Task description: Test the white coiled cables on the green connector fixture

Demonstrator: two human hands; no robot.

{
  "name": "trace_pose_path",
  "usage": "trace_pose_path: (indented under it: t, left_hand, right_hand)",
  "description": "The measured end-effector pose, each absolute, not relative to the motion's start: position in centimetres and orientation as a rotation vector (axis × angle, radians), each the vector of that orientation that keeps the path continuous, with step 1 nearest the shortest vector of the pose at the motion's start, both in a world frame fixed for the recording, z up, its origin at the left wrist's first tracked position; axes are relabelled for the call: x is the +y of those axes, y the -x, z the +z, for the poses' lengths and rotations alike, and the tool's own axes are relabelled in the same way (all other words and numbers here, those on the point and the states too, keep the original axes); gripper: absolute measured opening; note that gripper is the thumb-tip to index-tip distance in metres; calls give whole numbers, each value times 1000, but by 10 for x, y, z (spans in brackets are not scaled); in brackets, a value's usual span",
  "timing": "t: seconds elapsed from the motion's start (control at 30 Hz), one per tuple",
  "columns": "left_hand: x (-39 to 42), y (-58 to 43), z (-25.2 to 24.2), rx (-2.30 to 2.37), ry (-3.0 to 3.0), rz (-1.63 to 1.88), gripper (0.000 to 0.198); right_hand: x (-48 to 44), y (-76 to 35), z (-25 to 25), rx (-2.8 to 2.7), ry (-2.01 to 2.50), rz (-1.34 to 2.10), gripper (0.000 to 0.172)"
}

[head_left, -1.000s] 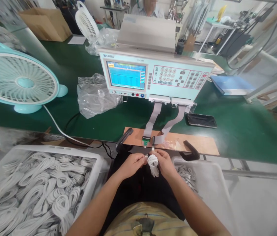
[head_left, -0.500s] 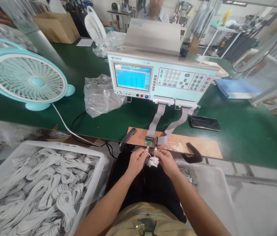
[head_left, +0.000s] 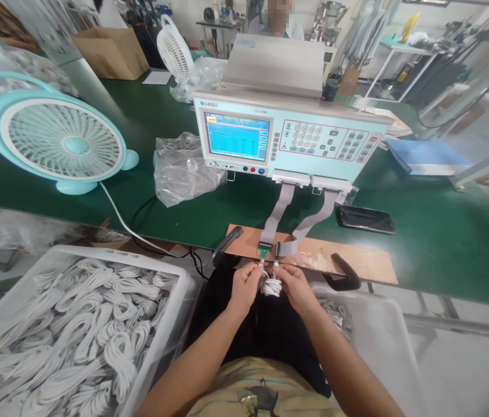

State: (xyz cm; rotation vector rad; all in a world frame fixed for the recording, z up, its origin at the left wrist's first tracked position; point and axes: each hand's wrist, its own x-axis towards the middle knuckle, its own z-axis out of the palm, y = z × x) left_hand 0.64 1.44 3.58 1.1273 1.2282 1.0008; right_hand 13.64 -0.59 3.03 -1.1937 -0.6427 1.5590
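Observation:
A coiled white cable (head_left: 272, 286) hangs between my two hands at the front edge of the bench. My left hand (head_left: 246, 282) pinches one of its end plugs, right up against a small green circuit board (head_left: 264, 252). The other end plug is pinched in my right hand (head_left: 294, 284), at the dark connector (head_left: 277, 249) just beside the board. Whether the plugs are fully seated is too small to tell. Grey ribbon cables (head_left: 277, 215) run from these connectors up to a cable tester (head_left: 331, 139) with a lit blue screen.
A clamped wooden board (head_left: 357, 263) lies along the bench edge. On the left stands a bin (head_left: 186, 284) heaped with coiled white cables; another bin (head_left: 383, 336) is at the right. A phone (head_left: 366, 219), a turquoise fan (head_left: 74, 145) and plastic bags (head_left: 183, 174) rest on the bench. A person sits behind the tester.
The whole view has shifted slightly to the right. Both hands keep their pinch on the cable ends at the connectors, with no other clear movement.

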Motion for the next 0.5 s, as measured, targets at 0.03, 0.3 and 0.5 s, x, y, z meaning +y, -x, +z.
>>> trace_pose_path:
  t: [0.03,0.3,0.5]
  left_hand:
    - [13,-7,36,1230,-1082,1011,25]
    - [12,-7,26,1237,-1136,1034,30]
    - [2,9,43,1328,-1394,1006,25]
  right_hand:
    - [-6,-137,30,-640,1180,1565,22]
    - [-5,-136,29,-608,1166,1571,20]
    - [-6,-135,29,-637,1279,1478,21]
